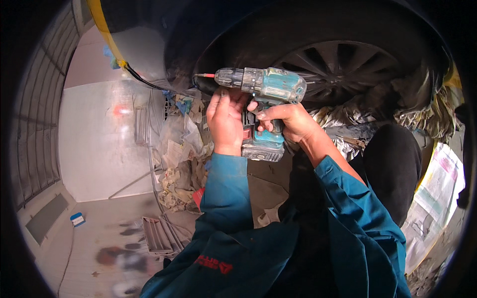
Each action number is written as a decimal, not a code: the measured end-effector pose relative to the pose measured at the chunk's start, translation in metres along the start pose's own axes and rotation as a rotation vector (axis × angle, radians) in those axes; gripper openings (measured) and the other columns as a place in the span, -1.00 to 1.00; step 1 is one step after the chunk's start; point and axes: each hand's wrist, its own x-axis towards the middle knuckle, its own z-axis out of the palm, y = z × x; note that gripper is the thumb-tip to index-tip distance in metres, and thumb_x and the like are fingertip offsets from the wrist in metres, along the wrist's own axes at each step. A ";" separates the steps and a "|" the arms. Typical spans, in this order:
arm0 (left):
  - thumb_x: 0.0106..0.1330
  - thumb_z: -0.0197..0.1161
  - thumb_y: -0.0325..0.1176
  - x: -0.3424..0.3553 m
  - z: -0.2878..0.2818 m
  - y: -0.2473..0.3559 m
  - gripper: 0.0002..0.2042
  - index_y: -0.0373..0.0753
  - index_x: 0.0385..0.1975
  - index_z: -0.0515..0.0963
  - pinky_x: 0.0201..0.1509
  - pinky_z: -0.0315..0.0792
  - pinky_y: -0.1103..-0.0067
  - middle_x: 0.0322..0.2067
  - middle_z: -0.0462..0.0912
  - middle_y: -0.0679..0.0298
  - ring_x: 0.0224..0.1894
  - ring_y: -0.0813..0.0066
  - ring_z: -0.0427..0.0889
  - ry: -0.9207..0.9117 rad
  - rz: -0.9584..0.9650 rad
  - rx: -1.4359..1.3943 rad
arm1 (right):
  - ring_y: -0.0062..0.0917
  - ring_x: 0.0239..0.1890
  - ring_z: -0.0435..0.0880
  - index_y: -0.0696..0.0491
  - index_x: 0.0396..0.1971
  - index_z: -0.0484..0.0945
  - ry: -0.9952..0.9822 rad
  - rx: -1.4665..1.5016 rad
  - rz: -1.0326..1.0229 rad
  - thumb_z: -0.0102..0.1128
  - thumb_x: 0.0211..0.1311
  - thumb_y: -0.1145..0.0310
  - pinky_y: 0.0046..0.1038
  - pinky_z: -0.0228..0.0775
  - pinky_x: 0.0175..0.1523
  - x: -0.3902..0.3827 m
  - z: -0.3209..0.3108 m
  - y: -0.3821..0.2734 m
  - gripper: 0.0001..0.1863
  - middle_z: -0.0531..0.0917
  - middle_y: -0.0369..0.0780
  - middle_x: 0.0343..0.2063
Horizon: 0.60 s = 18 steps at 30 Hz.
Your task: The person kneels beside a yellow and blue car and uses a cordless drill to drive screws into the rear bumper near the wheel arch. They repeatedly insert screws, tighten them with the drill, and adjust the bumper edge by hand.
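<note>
A worn teal and grey cordless drill lies level in front of me, its chuck toward the left and a bit with a red collar in it. My right hand is wrapped round the drill's handle, above the battery. From below, my left hand supports the front of the drill near the chuck, its fingers curled up and partly hidden behind the tool. The bit's tip is in front of the dark car body by the wheel arch; whether it touches anything I cannot tell.
Behind the drill is a dark spoked car wheel. Crumpled masking sheet hangs below it. Waste paper piles up on the left beside a hose. Newspaper sheets lie at right. A louvred wall stands far left.
</note>
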 end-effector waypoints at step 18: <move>0.66 0.09 -0.42 0.035 -0.006 -0.024 -0.66 -0.33 0.35 0.46 0.48 0.37 0.35 0.26 0.56 0.22 0.31 0.37 0.51 0.041 0.291 0.063 | -0.60 -0.52 0.58 0.24 -0.12 0.72 0.104 -0.167 0.054 0.46 0.07 0.62 -0.46 0.55 -0.25 -0.007 -0.022 -0.007 -0.68 0.70 -0.25 -0.42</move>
